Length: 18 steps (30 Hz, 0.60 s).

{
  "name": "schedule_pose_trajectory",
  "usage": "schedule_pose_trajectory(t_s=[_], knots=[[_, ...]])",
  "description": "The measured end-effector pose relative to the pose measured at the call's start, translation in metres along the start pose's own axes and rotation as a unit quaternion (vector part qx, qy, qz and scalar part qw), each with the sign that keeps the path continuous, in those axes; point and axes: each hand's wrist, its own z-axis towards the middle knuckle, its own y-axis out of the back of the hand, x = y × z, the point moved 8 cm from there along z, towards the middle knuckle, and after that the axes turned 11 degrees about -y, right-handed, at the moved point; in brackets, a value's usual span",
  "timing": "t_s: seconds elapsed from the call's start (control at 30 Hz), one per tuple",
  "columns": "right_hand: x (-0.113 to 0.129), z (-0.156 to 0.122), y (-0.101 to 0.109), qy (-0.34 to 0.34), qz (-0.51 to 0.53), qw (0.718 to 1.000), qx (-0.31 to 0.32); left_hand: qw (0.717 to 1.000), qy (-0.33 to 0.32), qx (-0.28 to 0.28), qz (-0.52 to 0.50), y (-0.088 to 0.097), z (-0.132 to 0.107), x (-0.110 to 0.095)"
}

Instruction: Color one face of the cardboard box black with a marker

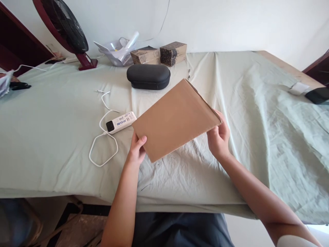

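Note:
A plain brown cardboard box (pixel 177 120) is held tilted above the cloth-covered table, its broad face toward me. My left hand (pixel 137 149) grips its lower left corner, thumb on the face and the other fingers hidden behind. At the right end, my right hand (pixel 219 135) is closed on the box's edge, with its fingers partly behind the cardboard. Just left of the box lies a white power bank-like device (pixel 122 121) with a black end and printed label. A white cable (pixel 117 139) loops on the cloth beside and beneath that device.
Behind the box sits a black hard case (pixel 148 76). Two taped cardboard boxes (pixel 173 54) and a clear plastic basket (pixel 118 56) stand near the wall. A dark red fan (pixel 69 31) rises at back left. A black object (pixel 318 95) lies at far right on the pale green cloth (pixel 64 154).

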Motion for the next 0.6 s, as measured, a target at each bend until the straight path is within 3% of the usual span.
schedule_pose_trajectory(t_s=[0.07,0.23,0.33,0.43,0.53,0.6], knots=[[0.002,0.003,-0.001,0.0,0.046,0.999,-0.027,0.999,-0.048,0.015,0.013,-0.001,0.004,-0.005],[0.022,0.03,-0.004,-0.002,0.05,0.998,0.03,0.98,-0.139,0.087,0.114,-0.003,0.009,-0.014],[0.07,0.041,0.0,0.114,-0.02,0.992,0.057,0.967,-0.131,0.092,0.197,0.005,0.011,-0.011],[0.117,0.036,-0.012,0.237,-0.102,0.96,0.112,0.934,-0.115,0.111,0.319,0.011,0.012,-0.004],[0.139,0.025,-0.029,0.287,-0.145,0.935,0.153,0.903,-0.16,0.083,0.39,0.018,0.012,-0.003],[0.147,0.017,-0.034,0.323,-0.138,0.92,0.174,0.907,-0.158,0.071,0.385,0.023,0.013,0.005]])
